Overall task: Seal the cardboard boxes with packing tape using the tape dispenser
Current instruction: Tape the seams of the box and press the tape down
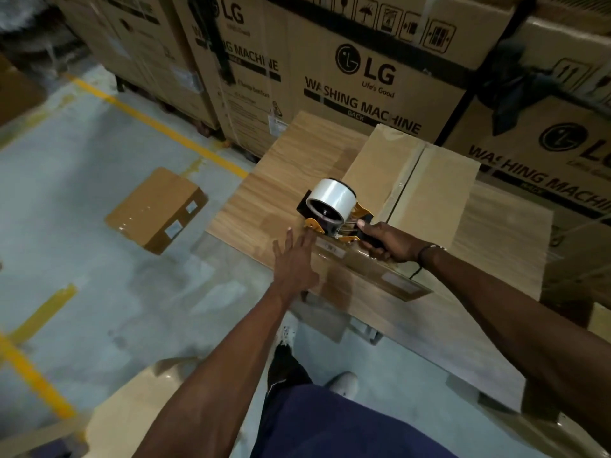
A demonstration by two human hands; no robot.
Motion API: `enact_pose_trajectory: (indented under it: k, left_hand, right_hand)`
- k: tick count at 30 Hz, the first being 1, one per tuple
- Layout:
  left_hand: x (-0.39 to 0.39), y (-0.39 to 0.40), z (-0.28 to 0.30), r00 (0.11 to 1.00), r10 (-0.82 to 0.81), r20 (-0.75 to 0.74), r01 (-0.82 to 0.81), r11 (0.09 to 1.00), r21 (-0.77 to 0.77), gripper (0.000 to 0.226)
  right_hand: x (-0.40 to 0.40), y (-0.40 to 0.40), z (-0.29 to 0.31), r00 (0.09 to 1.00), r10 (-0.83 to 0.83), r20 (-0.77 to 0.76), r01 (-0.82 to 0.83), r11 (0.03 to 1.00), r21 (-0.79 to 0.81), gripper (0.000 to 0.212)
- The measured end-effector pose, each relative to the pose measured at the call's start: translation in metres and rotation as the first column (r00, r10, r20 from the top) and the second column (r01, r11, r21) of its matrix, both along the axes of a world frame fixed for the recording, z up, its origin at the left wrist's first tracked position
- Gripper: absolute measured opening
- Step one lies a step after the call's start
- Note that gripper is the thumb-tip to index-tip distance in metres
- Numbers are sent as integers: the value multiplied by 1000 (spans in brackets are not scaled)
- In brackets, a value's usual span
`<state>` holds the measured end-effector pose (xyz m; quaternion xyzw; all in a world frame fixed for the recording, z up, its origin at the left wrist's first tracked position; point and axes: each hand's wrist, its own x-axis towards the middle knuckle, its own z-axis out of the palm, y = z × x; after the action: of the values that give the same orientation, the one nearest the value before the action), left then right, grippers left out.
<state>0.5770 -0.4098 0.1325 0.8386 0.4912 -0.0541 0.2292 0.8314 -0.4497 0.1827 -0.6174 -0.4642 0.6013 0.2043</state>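
Gripping the tape dispenser (334, 213) by its black handle, my right hand (385, 242) has its fingers curled fully round the grip and the thumb laid forward along the top, toward the roll. The dispenser sits on the near-left end of a flat cardboard box (370, 269) that lies on the wooden table (297, 153). I judge the dispenser light and rigid, with weight concentrated in the roll of clear packing tape (334, 195); the handle is the only sound place to hold it, since the orange parts at the front likely guard a cutting blade.

My left hand (292, 262) is flat, fingers straight and spread, palm down on the left end of the flat box, just beside the dispenser nose. Whether it pins a tape end there I cannot tell. The box surface looks glossy, so I expect it to slide unless pressed.

A larger cardboard box (429, 190) stands farther back on the table, its centre flap seam visible. Both forearms extend forward, the right wrist bent slightly inward. A small sealed carton (155, 209) lies on the floor, far left.
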Motion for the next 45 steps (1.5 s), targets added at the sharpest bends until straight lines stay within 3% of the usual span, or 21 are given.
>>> enact_pose_trajectory:
  k: [5,12,18,26,31,34,37,45]
  left_hand:
    - [5,-2,16,965,-72,-252,100,990,100,120]
    - [12,-3,24,920,-43,-390,86,992,94,132]
    - [8,-5,24,921,-63,-384,111,988,104,141]
    - [8,-8,23,912,-78,-403,140,982,128,139]
    - [22,-12,33,921,-4,-389,81,980,182,130]
    - [39,-22,31,942,-149,-301,232,937,262,120]
    - [48,-32,20,889,-318,-329,394,897,198,122]
    - [45,-28,22,874,-309,-375,399,897,190,132]
  right_hand:
    - [3,-6,1,1000,13,29,-13,1000,-7,85]
    - [15,-24,1,1000,-7,0,7,999,-54,75]
    - [38,-58,3,1000,-12,-12,12,999,-51,75]
    - [69,-110,3,998,-68,-4,68,997,-39,69]
    - [64,-105,12,997,-70,19,71,997,-33,69]
    - [64,-106,15,997,-72,29,73,997,-41,68]
    - [65,-111,8,996,-91,22,92,995,-37,71]
    - [87,-142,-4,994,-112,-7,112,994,-6,72]
